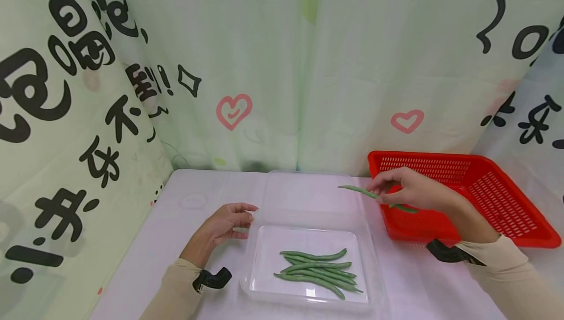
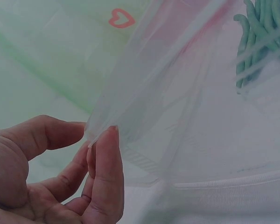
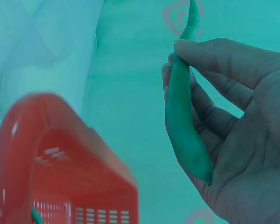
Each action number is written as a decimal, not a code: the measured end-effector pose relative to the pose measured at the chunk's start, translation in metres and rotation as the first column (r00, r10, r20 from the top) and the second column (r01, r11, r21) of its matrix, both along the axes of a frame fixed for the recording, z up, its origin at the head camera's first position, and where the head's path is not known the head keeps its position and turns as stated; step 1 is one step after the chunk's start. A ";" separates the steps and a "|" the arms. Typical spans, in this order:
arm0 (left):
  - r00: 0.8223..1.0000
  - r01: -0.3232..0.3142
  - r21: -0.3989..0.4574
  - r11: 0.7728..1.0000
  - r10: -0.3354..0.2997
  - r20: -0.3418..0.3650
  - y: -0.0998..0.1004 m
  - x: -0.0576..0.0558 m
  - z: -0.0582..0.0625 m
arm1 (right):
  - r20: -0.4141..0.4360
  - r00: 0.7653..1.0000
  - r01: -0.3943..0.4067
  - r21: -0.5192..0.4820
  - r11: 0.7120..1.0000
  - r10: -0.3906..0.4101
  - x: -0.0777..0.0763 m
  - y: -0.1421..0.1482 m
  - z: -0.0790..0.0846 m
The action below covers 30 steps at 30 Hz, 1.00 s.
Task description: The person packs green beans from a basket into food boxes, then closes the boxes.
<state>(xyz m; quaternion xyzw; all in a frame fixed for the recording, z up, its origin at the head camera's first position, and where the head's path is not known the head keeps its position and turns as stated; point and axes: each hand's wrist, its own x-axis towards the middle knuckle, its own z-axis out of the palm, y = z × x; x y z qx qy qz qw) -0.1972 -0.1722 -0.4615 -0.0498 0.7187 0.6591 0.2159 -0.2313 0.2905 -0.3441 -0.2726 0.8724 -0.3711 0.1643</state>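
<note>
A clear plastic box (image 1: 308, 305) lies on the table with several green beans (image 1: 317, 268) inside, its lid (image 1: 313, 193) folded open toward the curtain. My left hand (image 1: 226, 224) is at its back left corner. Seen from the left wrist, thumb and fingers (image 2: 107, 177) pinch the thin plastic edge (image 2: 100, 133), and the beans (image 2: 263, 32) show blurred behind the plastic. My right hand (image 1: 403, 190) pinches a single green bean (image 3: 182, 107) between thumb and fingers, above the near left part of a red basket (image 1: 520, 197).
The basket has slotted walls and a raised rim (image 3: 42, 100); a bit of green (image 3: 36, 215) shows inside it from the right wrist. A printed curtain (image 1: 282, 65) closes off the back and sides of the white table (image 1: 211, 188).
</note>
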 end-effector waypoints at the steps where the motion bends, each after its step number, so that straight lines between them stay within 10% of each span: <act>1: 1.000 0.000 0.001 1.000 0.000 0.001 0.000 0.000 0.000 | -0.012 1.000 -0.013 -0.001 1.000 0.013 0.000 -0.003 -0.001; 30: 1.000 0.001 0.001 1.000 -0.001 -0.002 0.000 0.000 0.000 | 0.045 0.965 -0.257 -0.026 0.966 0.257 0.018 -0.081 -0.023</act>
